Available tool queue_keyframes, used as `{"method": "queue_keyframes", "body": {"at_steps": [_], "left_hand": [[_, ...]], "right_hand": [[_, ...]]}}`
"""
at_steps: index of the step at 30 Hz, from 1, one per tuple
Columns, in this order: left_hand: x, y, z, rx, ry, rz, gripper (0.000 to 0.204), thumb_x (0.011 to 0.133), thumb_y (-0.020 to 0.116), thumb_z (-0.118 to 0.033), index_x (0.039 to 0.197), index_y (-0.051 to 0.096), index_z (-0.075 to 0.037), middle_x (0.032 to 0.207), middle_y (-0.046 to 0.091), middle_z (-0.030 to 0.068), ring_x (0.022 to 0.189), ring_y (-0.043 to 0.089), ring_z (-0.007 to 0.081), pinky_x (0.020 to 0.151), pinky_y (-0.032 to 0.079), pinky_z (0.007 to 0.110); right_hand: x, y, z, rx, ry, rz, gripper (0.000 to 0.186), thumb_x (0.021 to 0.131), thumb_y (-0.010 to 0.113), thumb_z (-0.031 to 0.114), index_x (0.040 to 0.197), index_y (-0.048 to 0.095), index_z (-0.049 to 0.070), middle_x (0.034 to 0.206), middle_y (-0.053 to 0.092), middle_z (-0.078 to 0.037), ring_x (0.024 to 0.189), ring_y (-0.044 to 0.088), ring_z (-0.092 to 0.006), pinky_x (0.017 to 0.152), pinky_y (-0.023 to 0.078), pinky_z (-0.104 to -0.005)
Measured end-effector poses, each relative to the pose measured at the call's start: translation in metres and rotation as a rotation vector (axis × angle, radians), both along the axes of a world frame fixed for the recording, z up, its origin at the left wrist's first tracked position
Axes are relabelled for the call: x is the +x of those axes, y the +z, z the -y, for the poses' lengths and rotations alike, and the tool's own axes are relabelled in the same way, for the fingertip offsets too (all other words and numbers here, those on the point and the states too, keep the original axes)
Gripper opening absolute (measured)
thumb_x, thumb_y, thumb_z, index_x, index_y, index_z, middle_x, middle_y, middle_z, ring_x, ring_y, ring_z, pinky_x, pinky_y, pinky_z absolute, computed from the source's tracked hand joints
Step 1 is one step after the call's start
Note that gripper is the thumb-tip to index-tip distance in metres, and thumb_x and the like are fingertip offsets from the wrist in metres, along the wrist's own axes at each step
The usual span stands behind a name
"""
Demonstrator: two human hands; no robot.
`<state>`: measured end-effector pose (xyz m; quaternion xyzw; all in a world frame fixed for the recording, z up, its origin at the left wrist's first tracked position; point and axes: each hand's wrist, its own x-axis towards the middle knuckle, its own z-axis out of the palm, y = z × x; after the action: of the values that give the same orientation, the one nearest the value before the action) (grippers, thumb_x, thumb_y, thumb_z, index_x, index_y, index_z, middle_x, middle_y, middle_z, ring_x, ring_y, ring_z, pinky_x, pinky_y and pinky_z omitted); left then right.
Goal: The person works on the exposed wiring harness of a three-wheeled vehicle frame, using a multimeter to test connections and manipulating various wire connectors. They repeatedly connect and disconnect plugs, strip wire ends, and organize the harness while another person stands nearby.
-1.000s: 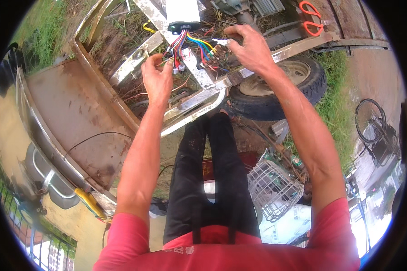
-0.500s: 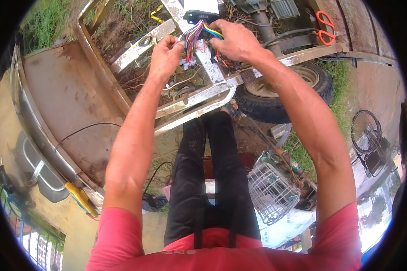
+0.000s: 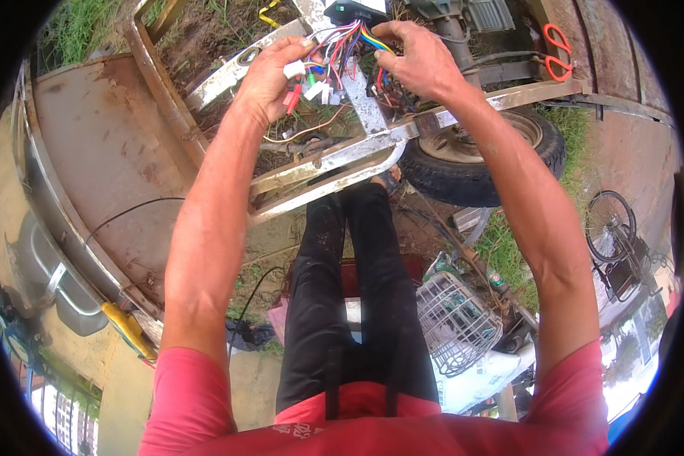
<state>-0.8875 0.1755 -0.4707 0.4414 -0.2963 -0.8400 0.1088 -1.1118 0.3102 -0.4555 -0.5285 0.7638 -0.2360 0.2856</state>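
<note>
Left hand [image 3: 267, 74]: fingers together beside white plastic plug [image 3: 294, 70], grip unclear. Right hand [image 3: 424, 64]: fingers apart near blue-and-yellow insulated wires [image 3: 374, 41], best kept slack.

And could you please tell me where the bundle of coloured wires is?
In the head view, the wire bundle is at top centre, below the black housing, between the left hand and right hand.

Black-faced rectangular box [image 3: 355, 11], between and beyond the hands: upper part cut off by the top edge. Bundle of thin multicoloured wires [image 3: 348, 49]: partly hidden behind the bare right hand [image 3: 422, 61]; strands at the bare left hand [image 3: 270, 72] too small to tell apart. Black rubber tyre [image 3: 452, 176], below the right hand: partly hidden by the bare right forearm [image 3: 509, 171].
</note>
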Motion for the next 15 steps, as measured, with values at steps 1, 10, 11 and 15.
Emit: {"method": "queue_keyframes", "body": {"at_steps": [1, 10, 11, 15], "left_hand": [[0.001, 0.001, -0.002, 0.024, 0.025, -0.005, 0.012, 0.100, 0.065, -0.012, 0.104, 0.061, -0.001, 0.093, 0.068, 0.0094, 0.080, 0.068, 0.0177, 0.072, 0.061, 0.032], [0.012, -0.002, -0.009, 0.190, 0.088, -0.087, 0.015, 0.099, 0.066, -0.012, 0.108, 0.060, -0.001, 0.094, 0.067, 0.0121, 0.084, 0.067, 0.0213, 0.075, 0.060, 0.033], [0.013, -0.002, -0.010, 0.201, 0.087, -0.081, 0.016, 0.099, 0.066, -0.012, 0.109, 0.060, -0.001, 0.095, 0.067, 0.0124, 0.085, 0.067, 0.0215, 0.075, 0.060, 0.034], [0.011, 0.001, -0.012, 0.186, 0.057, -0.095, 0.017, 0.100, 0.066, -0.015, 0.110, 0.061, -0.002, 0.096, 0.069, 0.0125, 0.083, 0.067, 0.0226, 0.077, 0.059, 0.037]], "right_hand": [[0.004, 0.004, -0.001, -0.073, 0.015, -0.095, 0.045, 0.085, 0.068, 0.024, 0.124, 0.070, 0.001, 0.117, 0.073, -0.021, 0.109, 0.070, -0.0355, 0.102, 0.052, -0.0420], [0.059, 0.050, -0.007, 0.237, -0.307, 0.659, 0.041, 0.091, 0.069, 0.032, 0.117, 0.072, 0.000, 0.102, 0.077, -0.014, 0.088, 0.072, -0.0192, 0.084, 0.056, -0.0341], [0.063, 0.047, -0.006, 0.271, -0.312, 0.786, 0.045, 0.090, 0.071, 0.033, 0.116, 0.072, -0.003, 0.098, 0.077, -0.012, 0.085, 0.070, -0.0147, 0.082, 0.055, -0.0320], [0.068, 0.030, -0.007, 0.287, -0.385, 0.943, 0.039, 0.089, 0.076, 0.023, 0.117, 0.071, -0.003, 0.097, 0.075, -0.007, 0.080, 0.066, -0.0120, 0.073, 0.052, -0.0292]]}}
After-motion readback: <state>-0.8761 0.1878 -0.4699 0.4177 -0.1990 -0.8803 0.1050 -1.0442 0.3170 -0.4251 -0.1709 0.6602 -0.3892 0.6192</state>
